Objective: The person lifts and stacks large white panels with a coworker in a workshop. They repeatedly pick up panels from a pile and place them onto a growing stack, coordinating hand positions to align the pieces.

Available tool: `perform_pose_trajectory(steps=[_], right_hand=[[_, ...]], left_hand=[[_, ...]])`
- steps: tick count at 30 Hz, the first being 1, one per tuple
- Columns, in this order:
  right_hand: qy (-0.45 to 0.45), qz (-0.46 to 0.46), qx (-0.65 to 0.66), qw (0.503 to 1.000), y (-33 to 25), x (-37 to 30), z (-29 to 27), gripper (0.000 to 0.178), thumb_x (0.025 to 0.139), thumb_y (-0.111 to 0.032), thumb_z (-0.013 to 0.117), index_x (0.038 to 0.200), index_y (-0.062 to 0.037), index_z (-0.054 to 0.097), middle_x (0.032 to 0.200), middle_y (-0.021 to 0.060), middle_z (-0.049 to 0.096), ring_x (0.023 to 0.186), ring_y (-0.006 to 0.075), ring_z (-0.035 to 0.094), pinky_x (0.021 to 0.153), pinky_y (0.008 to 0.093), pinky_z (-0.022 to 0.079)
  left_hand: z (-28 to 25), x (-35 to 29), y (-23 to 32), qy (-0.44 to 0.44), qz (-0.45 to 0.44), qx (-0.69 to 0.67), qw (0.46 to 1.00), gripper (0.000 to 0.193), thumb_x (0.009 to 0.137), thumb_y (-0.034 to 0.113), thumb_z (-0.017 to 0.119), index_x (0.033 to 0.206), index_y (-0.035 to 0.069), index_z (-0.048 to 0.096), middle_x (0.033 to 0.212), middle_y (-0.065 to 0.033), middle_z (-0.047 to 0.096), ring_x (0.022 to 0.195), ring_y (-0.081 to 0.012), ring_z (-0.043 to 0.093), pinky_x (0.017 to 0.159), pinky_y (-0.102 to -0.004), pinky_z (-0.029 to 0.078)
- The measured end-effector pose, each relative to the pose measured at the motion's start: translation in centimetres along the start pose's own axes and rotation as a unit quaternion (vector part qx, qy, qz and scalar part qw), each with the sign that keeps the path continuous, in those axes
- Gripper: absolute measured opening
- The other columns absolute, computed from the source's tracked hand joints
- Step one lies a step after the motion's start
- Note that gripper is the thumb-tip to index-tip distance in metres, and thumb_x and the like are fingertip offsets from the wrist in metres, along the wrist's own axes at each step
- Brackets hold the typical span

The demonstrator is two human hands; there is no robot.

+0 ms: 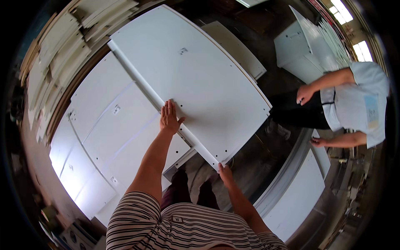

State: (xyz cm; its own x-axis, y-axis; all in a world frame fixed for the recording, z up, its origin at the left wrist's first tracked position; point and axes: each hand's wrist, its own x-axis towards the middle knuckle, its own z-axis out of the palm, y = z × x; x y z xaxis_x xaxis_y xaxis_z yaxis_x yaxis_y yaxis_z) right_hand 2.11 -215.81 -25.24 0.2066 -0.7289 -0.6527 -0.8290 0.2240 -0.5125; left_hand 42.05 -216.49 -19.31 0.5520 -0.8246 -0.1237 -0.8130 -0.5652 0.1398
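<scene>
A large white panel with small dark holes and a small label lies in front of me, its long raised edge strip running along its left side. My left hand rests flat on that strip, fingers stretched out together and thumb apart. At the panel's near corner my right hand grips the edge, with the thumb on top and the other fingers mostly hidden beneath. Left of this panel, slightly lower, are more white panels with holes and labels.
Stacked boards stand along the far left. A person in a white shirt stands at the right, hands away from the panel. Behind the person are white cabinet-like boxes. Another white panel lies at the lower right.
</scene>
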Motion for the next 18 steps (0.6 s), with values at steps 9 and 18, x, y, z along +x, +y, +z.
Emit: perform_pose_trajectory(steps=[9,18], right_hand=[[-0.043,-0.05,0.097,0.993,1.0,-6.4,0.7,0.037,0.084,-0.039,0.051,0.095,-0.0036,0.054,0.089,0.0112,0.062,0.078,0.025,0.061,0.067,0.0376,0.046],[0.06,0.029,0.104,0.992,12.5,-22.0,1.8,0.034,0.083,-0.037,0.049,0.093,-0.0045,0.055,0.089,0.0148,0.061,0.078,0.0303,0.059,0.07,0.0398,0.046]], left_hand=[[0.4,-0.4,-2.3,-0.004,0.111,0.001,0.994,0.068,0.084,0.042,0.045,0.13,-0.002,0.024,0.134,-0.0184,0.023,0.124,-0.0321,0.019,0.103,-0.0399,0.016],[4.0,-28.0,-9.8,-0.063,0.299,-0.028,0.952,0.055,0.086,0.035,0.048,0.126,0.0,0.034,0.117,-0.0196,0.046,0.109,-0.0361,0.043,0.091,-0.0482,0.035]])
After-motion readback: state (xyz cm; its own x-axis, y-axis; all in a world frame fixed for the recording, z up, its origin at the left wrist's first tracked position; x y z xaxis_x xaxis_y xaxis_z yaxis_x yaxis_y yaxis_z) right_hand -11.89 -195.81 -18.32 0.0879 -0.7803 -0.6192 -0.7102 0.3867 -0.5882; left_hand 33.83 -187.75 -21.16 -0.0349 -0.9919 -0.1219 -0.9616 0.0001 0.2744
